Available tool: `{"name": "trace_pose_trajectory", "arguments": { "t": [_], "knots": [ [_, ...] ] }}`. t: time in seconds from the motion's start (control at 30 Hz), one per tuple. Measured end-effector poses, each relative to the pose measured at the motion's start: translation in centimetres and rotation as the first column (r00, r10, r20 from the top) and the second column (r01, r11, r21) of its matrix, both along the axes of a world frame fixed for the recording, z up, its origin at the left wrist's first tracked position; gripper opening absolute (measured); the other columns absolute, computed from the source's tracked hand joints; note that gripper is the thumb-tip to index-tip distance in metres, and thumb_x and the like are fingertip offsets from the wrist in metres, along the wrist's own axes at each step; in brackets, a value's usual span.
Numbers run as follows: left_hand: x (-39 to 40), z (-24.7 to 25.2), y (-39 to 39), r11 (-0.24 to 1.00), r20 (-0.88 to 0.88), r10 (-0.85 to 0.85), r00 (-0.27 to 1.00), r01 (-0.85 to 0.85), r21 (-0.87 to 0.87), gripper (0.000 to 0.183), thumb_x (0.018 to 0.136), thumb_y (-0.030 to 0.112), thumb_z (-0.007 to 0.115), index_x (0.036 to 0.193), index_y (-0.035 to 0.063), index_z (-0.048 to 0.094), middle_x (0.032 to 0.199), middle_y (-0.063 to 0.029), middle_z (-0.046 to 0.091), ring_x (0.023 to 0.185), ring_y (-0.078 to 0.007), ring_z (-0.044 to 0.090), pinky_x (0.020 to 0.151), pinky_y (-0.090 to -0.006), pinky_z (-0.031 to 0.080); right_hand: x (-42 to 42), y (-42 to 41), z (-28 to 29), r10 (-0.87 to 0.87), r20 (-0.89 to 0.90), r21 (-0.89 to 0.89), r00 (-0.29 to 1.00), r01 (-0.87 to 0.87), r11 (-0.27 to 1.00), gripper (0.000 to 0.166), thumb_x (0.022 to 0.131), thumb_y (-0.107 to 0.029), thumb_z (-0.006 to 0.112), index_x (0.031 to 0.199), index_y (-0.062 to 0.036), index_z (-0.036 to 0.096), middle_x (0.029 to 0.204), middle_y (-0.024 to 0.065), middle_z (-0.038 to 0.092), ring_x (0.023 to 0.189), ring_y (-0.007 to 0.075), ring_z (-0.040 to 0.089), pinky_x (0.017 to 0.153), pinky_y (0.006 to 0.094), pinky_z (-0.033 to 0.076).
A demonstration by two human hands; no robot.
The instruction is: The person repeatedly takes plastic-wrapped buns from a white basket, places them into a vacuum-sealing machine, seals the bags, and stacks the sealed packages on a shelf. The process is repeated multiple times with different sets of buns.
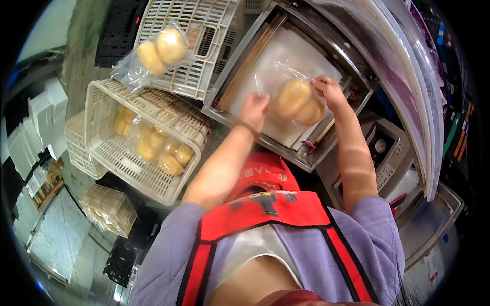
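A clear plastic bag lies over the white plate inside an open vacuum-sealer chamber. It holds a few rounded yellow food pieces, possibly peeled potatoes. My right hand pinches the bag's right edge between thumb and fingers. At the bag's left side is my left hand, blurred, its thumb and fingers close together over the plate; whether it grips the film cannot be told. Metal walls of the chamber surround the plate, with a brown sealing bar along the left.
The clear curved lid stands raised at the right. Left of the sealer, a filled bag rests on an upturned white crate. A tilted crate contains several bagged pieces. A pressure gauge sits on the machine's front panel.
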State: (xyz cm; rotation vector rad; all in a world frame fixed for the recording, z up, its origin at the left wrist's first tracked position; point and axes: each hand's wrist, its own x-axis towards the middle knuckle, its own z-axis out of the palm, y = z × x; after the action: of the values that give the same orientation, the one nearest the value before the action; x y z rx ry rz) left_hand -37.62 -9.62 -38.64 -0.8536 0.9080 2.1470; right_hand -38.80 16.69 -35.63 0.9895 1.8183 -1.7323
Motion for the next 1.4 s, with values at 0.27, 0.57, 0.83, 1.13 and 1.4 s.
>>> {"name": "trace_pose_trajectory", "arguments": {
  "t": [0.27,0.57,0.83,1.13,1.4],
  "knots": [
    [-1.1,0.3,0.5,0.987,0.128,-0.053,0.99,0.072,-0.144,0.024,0.083,0.007,0.064,0.103,0.0117,0.054,0.089,0.0008,0.058,0.079,-0.0106,0.053,0.069,-0.0255,0.042,-11.3,-4.5,-1.8,0.111,-0.305,0.319,0.946,-0.008,0.948,0.022,0.081,-0.016,0.062,0.096,-0.0011,0.067,0.081,0.004,0.064,0.074,0.0111,0.056,0.066,0.0251,0.044],
    [1.6,-0.7,-2.0,0.99,0.139,0.092,0.986,-0.105,0.089,0.027,0.083,0.006,0.063,0.105,0.0111,0.049,0.096,-0.0025,0.057,0.086,-0.0152,0.055,0.073,-0.0271,0.044,-15.6,-8.7,-3.3,-0.21,-0.097,0.169,0.973,0.224,0.96,0.015,0.08,-0.009,0.059,0.091,0.0002,0.063,0.08,0.0051,0.063,0.072,0.0139,0.058,0.063,0.0258,0.044],
    [1.3,-1.2,-1.8,0.996,0.119,-0.001,0.993,-0.01,0.092,0.031,0.087,0.009,0.058,0.117,0.0107,0.048,0.1,-0.0028,0.055,0.087,-0.0129,0.053,0.072,-0.0267,0.045,-16.4,-9.6,-1.6,-0.328,-0.029,0.002,0.944,0.328,0.945,0.012,0.083,-0.01,0.057,0.091,-0.0007,0.06,0.082,0.0073,0.063,0.076,0.0162,0.061,0.069,0.027,0.049],
    [1.0,-0.6,-1.0,0.998,0.176,0.041,0.983,-0.047,0.029,0.014,0.087,0.01,0.06,0.1,0.0111,0.055,0.087,-0.0026,0.06,0.078,-0.0143,0.056,0.069,-0.0278,0.046,-8.6,-3.9,-0.9,0.282,-0.192,0.251,0.94,-0.231,0.94,0.027,0.087,-0.022,0.061,0.102,0.0002,0.064,0.09,0.0034,0.064,0.084,0.0113,0.057,0.078,0.0237,0.044],
    [0.9,12.5,0.1,0.771,-0.432,-0.626,0.649,0.431,-0.469,0.011,0.086,0.014,0.062,0.09,0.0029,0.061,0.081,-0.0013,0.06,0.078,-0.0126,0.055,0.072,-0.0267,0.045,2.8,1.9,6.9,-0.236,-0.471,-0.057,0.85,0.238,0.97,0.019,0.089,-0.013,0.054,0.098,0.0021,0.061,0.091,0.0089,0.063,0.085,0.0157,0.056,0.08,0.0291,0.045]
  ]
}}
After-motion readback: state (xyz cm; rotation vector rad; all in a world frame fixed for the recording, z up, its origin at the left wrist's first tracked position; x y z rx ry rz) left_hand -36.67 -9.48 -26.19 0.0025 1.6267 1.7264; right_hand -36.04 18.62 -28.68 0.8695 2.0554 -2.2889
